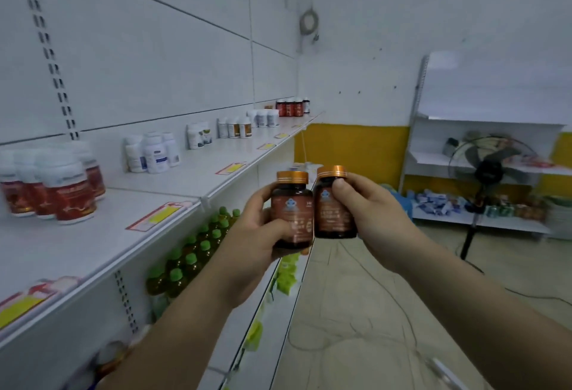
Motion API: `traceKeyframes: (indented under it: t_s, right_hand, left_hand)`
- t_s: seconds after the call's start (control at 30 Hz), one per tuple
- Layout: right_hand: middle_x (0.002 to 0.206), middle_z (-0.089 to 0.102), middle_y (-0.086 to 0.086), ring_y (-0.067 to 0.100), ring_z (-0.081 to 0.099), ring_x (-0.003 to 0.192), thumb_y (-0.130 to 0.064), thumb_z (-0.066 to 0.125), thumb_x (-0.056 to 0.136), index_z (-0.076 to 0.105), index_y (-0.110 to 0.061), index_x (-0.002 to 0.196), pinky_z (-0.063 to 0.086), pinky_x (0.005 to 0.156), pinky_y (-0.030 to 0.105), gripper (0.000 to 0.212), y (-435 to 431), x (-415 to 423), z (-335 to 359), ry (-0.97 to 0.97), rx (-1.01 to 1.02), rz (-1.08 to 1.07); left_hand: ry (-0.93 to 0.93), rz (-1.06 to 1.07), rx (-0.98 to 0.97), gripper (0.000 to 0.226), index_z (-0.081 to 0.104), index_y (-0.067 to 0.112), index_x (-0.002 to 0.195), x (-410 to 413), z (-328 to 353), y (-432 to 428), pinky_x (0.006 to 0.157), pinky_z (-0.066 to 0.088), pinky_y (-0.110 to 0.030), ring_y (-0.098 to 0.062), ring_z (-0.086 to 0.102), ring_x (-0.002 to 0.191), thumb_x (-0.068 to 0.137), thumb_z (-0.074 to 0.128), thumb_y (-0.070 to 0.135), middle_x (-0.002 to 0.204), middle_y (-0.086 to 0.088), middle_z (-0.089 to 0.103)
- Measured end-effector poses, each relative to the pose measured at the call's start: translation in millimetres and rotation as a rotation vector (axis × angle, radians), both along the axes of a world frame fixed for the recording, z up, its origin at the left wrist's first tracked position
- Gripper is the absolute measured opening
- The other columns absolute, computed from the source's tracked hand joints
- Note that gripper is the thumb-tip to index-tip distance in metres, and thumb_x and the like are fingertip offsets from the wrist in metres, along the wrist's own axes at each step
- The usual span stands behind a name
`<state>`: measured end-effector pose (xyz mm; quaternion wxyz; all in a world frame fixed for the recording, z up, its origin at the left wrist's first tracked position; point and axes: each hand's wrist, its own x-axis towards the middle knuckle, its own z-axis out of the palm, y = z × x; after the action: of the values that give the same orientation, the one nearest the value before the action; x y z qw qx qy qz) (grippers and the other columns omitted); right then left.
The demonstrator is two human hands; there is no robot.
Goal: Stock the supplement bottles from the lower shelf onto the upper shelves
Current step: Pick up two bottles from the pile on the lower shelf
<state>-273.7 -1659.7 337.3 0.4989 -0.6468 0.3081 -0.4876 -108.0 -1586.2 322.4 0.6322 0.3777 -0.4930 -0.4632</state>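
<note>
White slotted shelving lines the left wall of a small shop; a second white rack and a pedestal fan [492, 170] stand against the yellow-banded far wall.

Hands: the left hand [257, 228] is wrapped round the left amber bottle [292, 213], fingers curled behind it. The right hand [368, 204] grips the right amber bottle [334, 210], thumb pressed on its front just under the cap. Both bottles have copper-orange caps, are upright and side by side, touching or nearly so, and are held in the air off the front edge of the upper shelf [173, 179].

Step in hand, as judged: carrying a pair up for placement; neither bottle is set down yet. The shelf already holds red-labelled bottles [68, 194], white bottles [153, 152] and further groups beyond, with bare stretches between. The next move calls for choosing a bare stretch, swinging both bottles left over the edge, and setting them upright with labels forward, without knocking neighbouring stock.

Writing: both amber bottles carry brown labels with a pale blue emblem; the text is too blurred to read. The yellow, red-bordered price tags [164, 214] along the shelf front are illegible. Green-capped bottles [198, 250] fill the shelf below; no brand discernible.
</note>
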Motion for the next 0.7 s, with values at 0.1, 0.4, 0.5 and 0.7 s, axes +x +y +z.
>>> traceKeyframes:
  t_s: [0.1,0.4,0.5,0.7]
  right_hand:
    - [0.094,0.073,-0.007,0.012,0.070,0.086,-0.041,0.057,0.091,0.068,-0.035,0.099,0.055,0.073,0.032,0.015,-68.3,-16.5,-4.9,0.010,-0.001,-0.023]
    - [0.087,0.072,-0.009,0.011,0.070,0.080,-0.038,0.055,0.092,0.068,-0.044,0.085,0.057,0.062,0.027,0.015,-289.0,-63.7,8.4,0.018,-0.020,0.046]
    - [0.096,0.069,0.000,0.020,0.069,0.087,-0.039,0.056,0.091,0.065,-0.036,0.096,0.059,0.073,0.041,0.011,-355.3,-63.0,16.5,0.009,0.008,0.086]
    - [0.097,0.069,0.001,0.018,0.069,0.086,-0.041,0.056,0.091,0.063,-0.033,0.100,0.056,0.065,0.034,0.014,-470.1,-37.2,16.5,-0.002,0.013,0.184]
  left_hand:
    - [-0.031,-0.020,0.002,0.057,0.055,0.038,0.115,-13.3,-6.4,-70.4,0.068,0.054,-0.033,-0.020,0.069,0.085,0.069,0.060,0.005,0.093,0.001,0.070]
    - [-0.054,0.070,-0.026,0.050,0.056,0.038,0.112,-73.7,3.3,-282.7,0.070,0.054,-0.031,-0.019,0.069,0.087,0.080,0.057,0.000,0.095,0.002,0.070]
    - [-0.051,0.127,-0.015,0.052,0.057,0.036,0.112,-75.4,14.0,-339.3,0.068,0.055,-0.031,-0.017,0.070,0.082,0.085,0.048,-0.008,0.094,0.000,0.071]
    - [-0.055,0.237,-0.003,0.056,0.055,0.032,0.116,-60.0,18.6,-439.3,0.067,0.055,-0.032,-0.017,0.069,0.081,0.082,0.047,-0.012,0.090,0.002,0.070]
